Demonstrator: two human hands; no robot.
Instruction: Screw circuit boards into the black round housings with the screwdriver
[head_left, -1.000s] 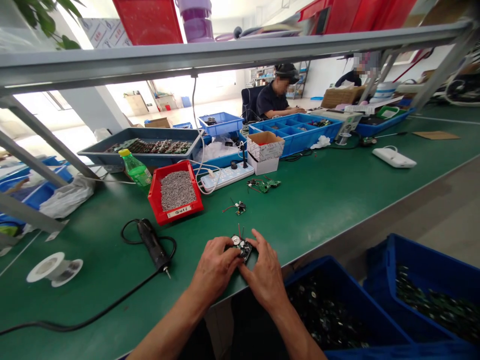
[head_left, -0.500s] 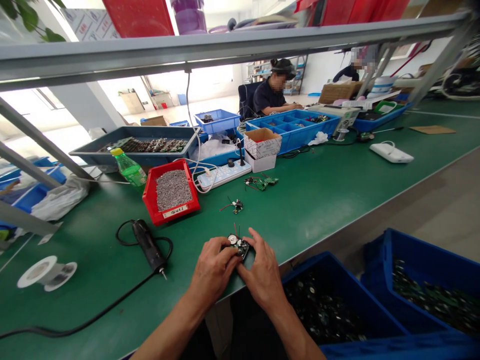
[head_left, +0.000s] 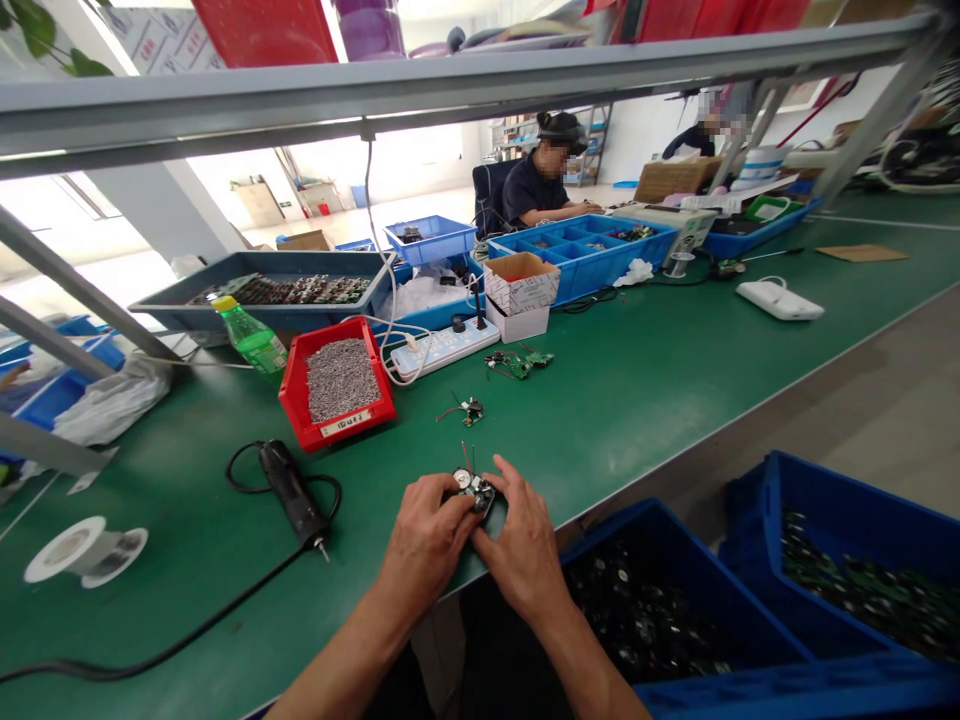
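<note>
Near the front edge of the green bench, my left hand [head_left: 430, 527] and my right hand [head_left: 519, 540] grip a small electronic assembly [head_left: 473, 487] from both sides. It has a round white part, a circuit board and thin wires pointing up. My fingers cover its lower portion. Just beyond it lies a small circuit board with wires [head_left: 471, 410], and further back are green circuit boards [head_left: 519, 362]. Left of my hands rests a black electric screwdriver [head_left: 292, 493] with its bit pointing toward me.
A red bin of screws [head_left: 339, 430] stands by a green bottle [head_left: 255, 340] and a power strip [head_left: 445, 347]. A wire spool [head_left: 86, 553] lies at left. Blue crates [head_left: 750, 630] of parts sit below the bench at right. A person [head_left: 541, 185] works across the bench.
The view has shifted slightly, so the bench items appear a little further left. Both hands keep their hold on the electronic assembly, with hardly any movement.
</note>
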